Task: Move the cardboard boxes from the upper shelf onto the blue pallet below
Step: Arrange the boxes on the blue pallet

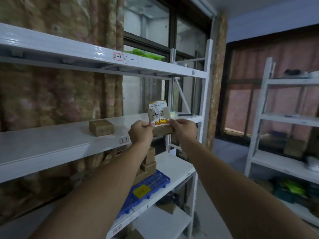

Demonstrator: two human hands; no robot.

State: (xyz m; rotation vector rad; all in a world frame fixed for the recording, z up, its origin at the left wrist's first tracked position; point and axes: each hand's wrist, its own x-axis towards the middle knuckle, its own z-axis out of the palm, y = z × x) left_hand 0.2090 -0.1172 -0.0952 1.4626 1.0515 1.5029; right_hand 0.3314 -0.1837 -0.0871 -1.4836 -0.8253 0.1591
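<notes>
I hold a flat cardboard box (158, 116) upright between both hands, just in front of the middle shelf (51, 140). Its top face carries a white and red label with "4-3" written on it. My left hand (140, 131) grips the box's lower left corner, and my right hand (183, 129) grips its lower right corner. Another small cardboard box (101, 127) lies on the middle shelf to the left. Below, the blue pallet (151, 185) sits on the lower shelf with several cardboard boxes (148, 164) stacked on its far end; my left forearm hides part of them.
A white upper shelf (69, 52) marked "2-3" runs overhead. A black pen (185, 115) lies on the middle shelf's right end. A second white rack (283, 118) with boxes and green items stands at the right. The floor lies between the racks.
</notes>
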